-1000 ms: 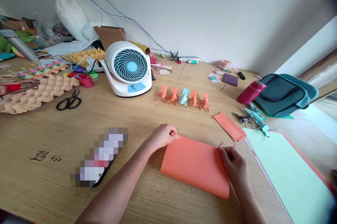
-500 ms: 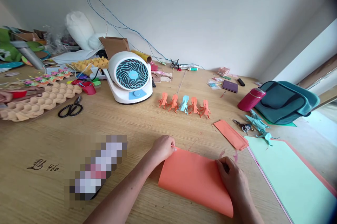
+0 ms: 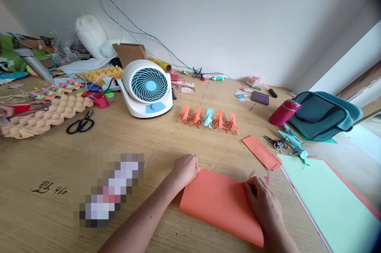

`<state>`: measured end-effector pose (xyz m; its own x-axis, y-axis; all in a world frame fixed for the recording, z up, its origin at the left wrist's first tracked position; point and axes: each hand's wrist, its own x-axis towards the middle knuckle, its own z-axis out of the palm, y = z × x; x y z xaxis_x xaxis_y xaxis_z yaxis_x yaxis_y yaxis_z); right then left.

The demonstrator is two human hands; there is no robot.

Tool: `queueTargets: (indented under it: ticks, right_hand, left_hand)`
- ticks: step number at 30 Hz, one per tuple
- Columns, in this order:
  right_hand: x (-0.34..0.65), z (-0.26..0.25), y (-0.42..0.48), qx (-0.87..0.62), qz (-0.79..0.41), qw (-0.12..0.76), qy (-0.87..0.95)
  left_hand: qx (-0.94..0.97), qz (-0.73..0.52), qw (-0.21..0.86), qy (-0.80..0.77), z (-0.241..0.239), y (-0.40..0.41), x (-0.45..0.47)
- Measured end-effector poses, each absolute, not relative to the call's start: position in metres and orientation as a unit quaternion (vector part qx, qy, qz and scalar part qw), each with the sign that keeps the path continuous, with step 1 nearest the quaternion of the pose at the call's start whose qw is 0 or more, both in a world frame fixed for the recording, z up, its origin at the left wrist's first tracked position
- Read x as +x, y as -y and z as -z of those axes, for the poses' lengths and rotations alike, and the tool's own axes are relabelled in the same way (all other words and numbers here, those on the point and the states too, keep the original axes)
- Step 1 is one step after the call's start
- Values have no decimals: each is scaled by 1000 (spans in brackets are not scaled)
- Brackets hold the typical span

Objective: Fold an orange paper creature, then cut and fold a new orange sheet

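Note:
An orange sheet of paper [image 3: 220,201] lies in front of me, bent over with a rounded fold along its near side. My left hand [image 3: 186,168] is closed on its far left corner, the fingertips pinching the edge. At the far right corner, my right hand [image 3: 263,197] grips the paper between thumb and curled fingers. Beyond the sheet stands a row of several folded paper figures [image 3: 208,118], one light blue among orange ones. Narrow orange paper strips [image 3: 262,153] rest just past my right hand.
A white fan [image 3: 147,88] stands at the back left, with black scissors [image 3: 80,123] nearer. On the right are pale green sheets [image 3: 330,201], keys [image 3: 276,142], a pink bottle [image 3: 285,111] and a teal bag [image 3: 324,114]. Another person's hand [image 3: 32,107] is by an egg tray [image 3: 59,111].
Both hands keep their hold on the orange paper, which looks the same. The view has shifted very slightly.

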<state>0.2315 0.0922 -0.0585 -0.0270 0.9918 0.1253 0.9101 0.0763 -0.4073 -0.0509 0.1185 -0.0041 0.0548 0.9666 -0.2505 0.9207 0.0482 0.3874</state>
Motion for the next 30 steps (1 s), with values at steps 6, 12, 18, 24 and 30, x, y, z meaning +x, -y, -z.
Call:
queueTargets:
  ticks: [6, 12, 18, 24, 30]
  right_hand:
    - [233, 59, -92, -656, -103, 194, 722]
    - [231, 57, -92, -654, -98, 203, 722]
    - [232, 57, -95, -621, -98, 225, 744]
    - [233, 56, -101, -554, -110, 244, 788]
    - [230, 48, -102, -505, -118, 241, 820]
  left_hand:
    - [696, -45, 220, -682, 4, -118, -49]
    - [704, -45, 206, -678, 0, -115, -46]
    - [715, -76, 187, -670, 4, -114, -48]
    - [765, -121, 202, -599, 13, -114, -50]
    - [788, -134, 216, -561, 14, -112, -48]
